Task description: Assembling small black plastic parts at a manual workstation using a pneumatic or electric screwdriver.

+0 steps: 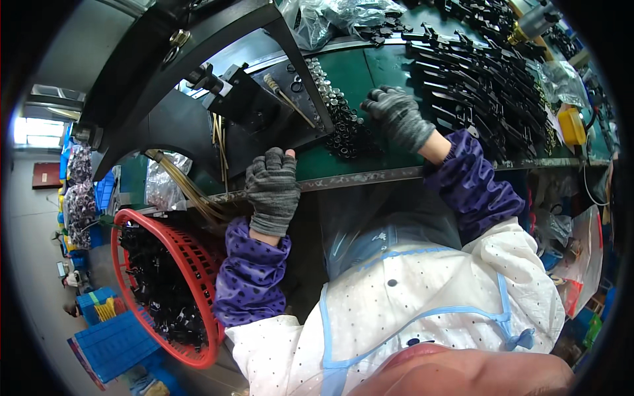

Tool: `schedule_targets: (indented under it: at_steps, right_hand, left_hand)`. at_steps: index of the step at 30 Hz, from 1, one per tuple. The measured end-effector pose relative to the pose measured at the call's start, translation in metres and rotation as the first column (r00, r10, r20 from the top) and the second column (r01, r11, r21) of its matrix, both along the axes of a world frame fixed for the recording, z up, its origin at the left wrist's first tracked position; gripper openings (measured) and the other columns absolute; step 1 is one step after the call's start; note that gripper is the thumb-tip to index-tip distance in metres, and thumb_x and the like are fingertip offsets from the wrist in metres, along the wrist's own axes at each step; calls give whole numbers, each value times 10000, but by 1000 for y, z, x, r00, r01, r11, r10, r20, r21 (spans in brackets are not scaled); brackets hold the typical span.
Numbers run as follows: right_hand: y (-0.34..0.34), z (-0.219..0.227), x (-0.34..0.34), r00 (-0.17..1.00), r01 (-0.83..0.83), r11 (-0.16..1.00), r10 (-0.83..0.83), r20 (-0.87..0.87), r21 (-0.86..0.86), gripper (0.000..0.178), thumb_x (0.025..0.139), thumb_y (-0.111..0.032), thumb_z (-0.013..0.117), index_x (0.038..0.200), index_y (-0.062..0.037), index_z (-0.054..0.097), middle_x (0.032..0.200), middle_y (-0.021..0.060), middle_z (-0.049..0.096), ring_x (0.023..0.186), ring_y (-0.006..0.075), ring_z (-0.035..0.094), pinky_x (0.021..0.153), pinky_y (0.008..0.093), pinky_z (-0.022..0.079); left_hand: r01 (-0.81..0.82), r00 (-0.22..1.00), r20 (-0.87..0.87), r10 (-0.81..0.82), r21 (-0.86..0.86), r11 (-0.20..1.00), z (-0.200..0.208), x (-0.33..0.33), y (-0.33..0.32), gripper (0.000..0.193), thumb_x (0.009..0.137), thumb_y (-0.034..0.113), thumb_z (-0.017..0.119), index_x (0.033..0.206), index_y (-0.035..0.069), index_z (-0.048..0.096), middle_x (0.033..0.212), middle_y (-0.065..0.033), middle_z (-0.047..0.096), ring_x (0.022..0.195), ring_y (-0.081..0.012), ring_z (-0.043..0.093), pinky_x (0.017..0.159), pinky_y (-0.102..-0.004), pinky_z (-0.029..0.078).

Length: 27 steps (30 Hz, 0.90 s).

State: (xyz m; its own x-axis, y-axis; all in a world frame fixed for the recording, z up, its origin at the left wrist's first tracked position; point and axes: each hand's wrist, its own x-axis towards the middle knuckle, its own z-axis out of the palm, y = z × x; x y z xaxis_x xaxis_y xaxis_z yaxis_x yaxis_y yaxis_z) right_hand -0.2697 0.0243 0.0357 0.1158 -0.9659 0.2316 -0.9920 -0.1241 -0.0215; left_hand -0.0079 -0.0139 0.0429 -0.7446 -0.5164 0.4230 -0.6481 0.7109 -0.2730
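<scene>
My left hand (272, 193), in a grey knit glove with a bare thumb tip, is at the table's front edge beside the black machine base. Its fingers are pressed together and curled; whatever they hold, if anything, is hidden. My right hand (401, 120), gloved alike, is over the green table just right of a pile of small black rings (343, 135). Its fingers are bent inward and I cannot make out anything in them. Small silvery rings (319, 74) continue that pile toward the back. Right of this hand lie rows of long black metal parts (472, 86).
A black press-like machine frame (191, 79) stands at left, with a brush (281, 92) and scissors (295, 83) on its base. A red basket (211, 330) of black parts is below left. Clear plastic bags (314, 26) lie at the back; a yellow object (571, 125) is far right.
</scene>
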Motion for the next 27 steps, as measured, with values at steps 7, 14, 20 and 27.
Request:
schedule_targets:
  at_steps: [7, 14, 20, 27]
  right_hand:
    - [-17, -18, 12, 971, -80, 997, 82, -223, 17, 140, 719, -134, 526, 809, -62, 605, 886, 86, 574, 895, 242, 547, 761, 365, 420]
    - [-20, -10, 6, 994, 11, 995, 0, 113, -101, 107, 679, -125, 575, 781, -113, 608, 795, 70, 579, 794, 254, 562, 672, 381, 443]
    - [6, 48, 60, 859, -144, 812, 386, 336, -566, 143, 635, -155, 639, 774, -137, 617, 752, 33, 585, 716, 234, 559, 662, 379, 433]
    - [4, 21, 92, 864, -398, 785, 495, 94, -475, 313, 587, -368, 639, 799, -138, 620, 812, 23, 579, 848, 215, 556, 891, 468, 369]
  left_hand:
    - [-106, 875, -395, 280, 408, 907, -27, 36, 7, 656, 596, 242, 701, 1157, 11, 453, 1075, -156, 499, 1002, -346, 465, 878, -428, 367]
    - [-104, 780, -446, 439, 600, 794, -34, 47, 8, 471, 622, 235, 704, 992, 28, 499, 905, -133, 535, 885, -304, 524, 805, -371, 419]
    - [275, 701, -625, 345, 683, 677, -5, 27, 18, 425, 652, 149, 704, 1002, 30, 493, 963, -112, 524, 904, -239, 524, 818, -312, 409]
    - [367, 635, -706, 313, 633, 681, 3, 4, 29, 407, 677, 50, 673, 1046, 49, 500, 1002, -95, 499, 943, -212, 502, 838, -301, 397]
